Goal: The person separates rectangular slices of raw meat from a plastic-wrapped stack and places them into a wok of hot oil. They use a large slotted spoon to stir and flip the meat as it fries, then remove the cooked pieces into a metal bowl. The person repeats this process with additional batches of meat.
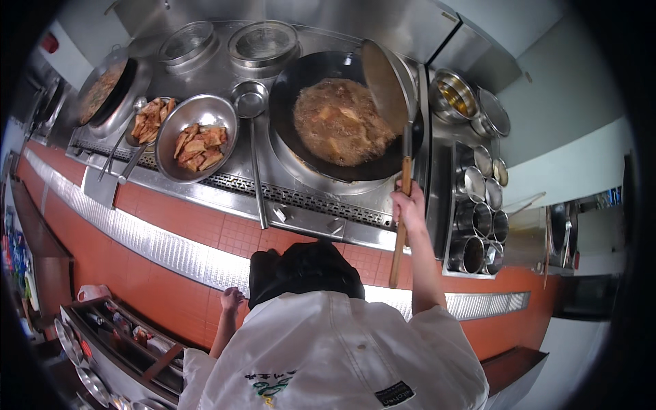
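Note:
My right hand (410, 207) is closed around the wooden handle of a large skimmer (387, 87), whose wide round head is tilted over the right side of a black wok (287, 128). Bubbling brown oil or broth (338, 123) with pale pieces in it fills the middle of the wok. Low beside my body, away from the stove, my left hand (233, 299) hangs with nothing visible in it; its fingers look partly curled. Left of the wok lies a long-handled steel ladle (251, 102). Beyond it, a steel bowl (218, 110) holds browned meat pieces (201, 147).
More browned pieces (152, 119) lie in a strainer left of the bowl. A second wok (102, 89) with food stands far left. Two round steel burner covers or lids (262, 43) sit behind. Metal pots (467, 253) and a bowl of yellow liquid (453, 97) stand right.

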